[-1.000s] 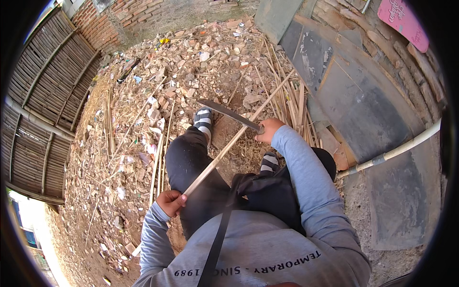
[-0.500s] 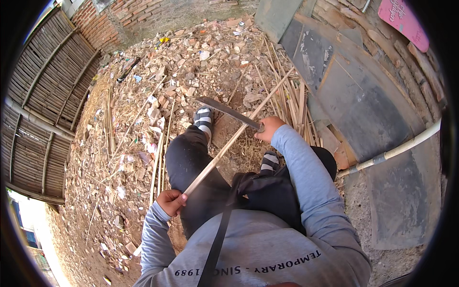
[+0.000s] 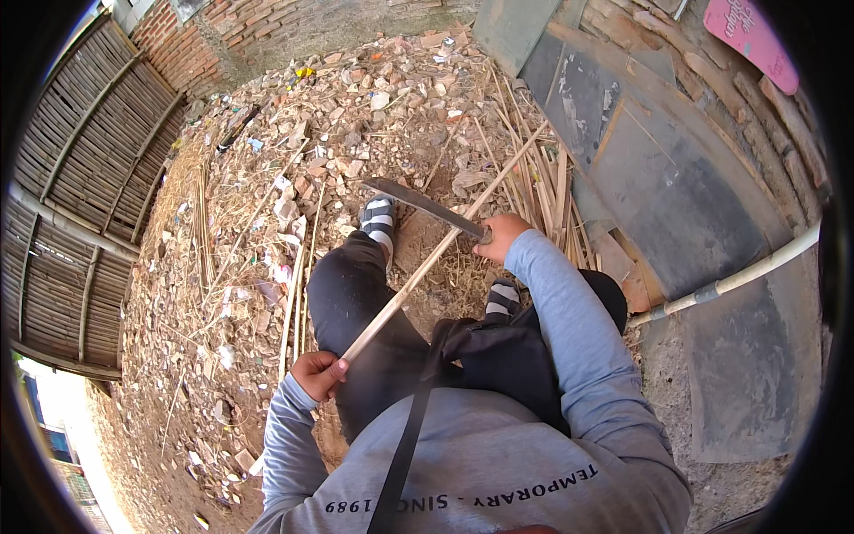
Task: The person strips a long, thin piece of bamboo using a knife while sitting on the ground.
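Note:
My left hand [image 3: 320, 375] is closed round the near end of a long, pale bamboo strip [image 3: 402, 298]. The strip slants up and away to the right, across my left thigh, its far end reaching toward the board pieces. In my right hand [image 3: 503, 238] is the handle of a machete [image 3: 422, 204]; the fingers wrap it and hide most of the grip. Its dark blade points to the left and lies across the strip, close to the handle. Whether the edge bites into the bamboo I cannot tell.
Loose bamboo strips [image 3: 553, 191] lie in a heap beyond my right hand, and more strips [image 3: 296, 294] lie left of my knee. Rubble [image 3: 356, 116] covers the ground. Dark boards [image 3: 676, 205] and a pole [image 3: 738, 278] stand at the right, a bamboo fence [image 3: 76, 187] at the left.

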Tool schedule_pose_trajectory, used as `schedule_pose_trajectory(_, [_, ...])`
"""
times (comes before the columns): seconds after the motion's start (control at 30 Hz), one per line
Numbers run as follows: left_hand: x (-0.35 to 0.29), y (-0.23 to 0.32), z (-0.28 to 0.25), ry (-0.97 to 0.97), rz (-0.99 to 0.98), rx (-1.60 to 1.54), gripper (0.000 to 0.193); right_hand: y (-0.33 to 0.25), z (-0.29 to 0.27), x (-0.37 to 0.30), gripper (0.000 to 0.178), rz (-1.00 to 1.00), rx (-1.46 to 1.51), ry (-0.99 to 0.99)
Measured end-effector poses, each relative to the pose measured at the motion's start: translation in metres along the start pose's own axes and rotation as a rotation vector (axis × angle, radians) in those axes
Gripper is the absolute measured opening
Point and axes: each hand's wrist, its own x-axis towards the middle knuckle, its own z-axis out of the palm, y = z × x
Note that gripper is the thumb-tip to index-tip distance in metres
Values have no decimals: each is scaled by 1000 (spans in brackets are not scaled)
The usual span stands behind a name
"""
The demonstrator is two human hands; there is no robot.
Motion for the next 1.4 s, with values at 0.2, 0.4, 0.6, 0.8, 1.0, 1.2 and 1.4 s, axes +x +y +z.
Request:
schedule_pose_trajectory(0.2, [-1, 2, 0, 5, -8, 7, 43, 1, 2, 1, 56, -4, -13, 9])
schedule_pose_trajectory(0.4, [0, 2, 0, 3, -1, 1, 44, 3, 3, 2, 56, -6, -7, 6])
schedule_pose_trajectory(0.6, [1, -3, -2, -10, -7, 10, 45, 3, 4, 1, 50, -16, 2, 28])
schedule_pose_trajectory(0.8, [2, -4, -2, 0, -14, 9, 45, 3, 2, 2, 50, 2, 18, -21])
schedule_pose_trajectory(1.0, [1, -2, -2, -6, -19, 1, 45, 0, 0, 0, 48, 9, 10, -19])
schedule_pose_trajectory(1.2, [2, -5, -2, -2, -9, -1, 44, -3, -2, -1, 50, 15, -38, -47])
schedule_pose_trajectory(1.4, [2, -4, -2, -3, -7, 1, 45, 0, 1, 1, 48, -12, -31, -23])
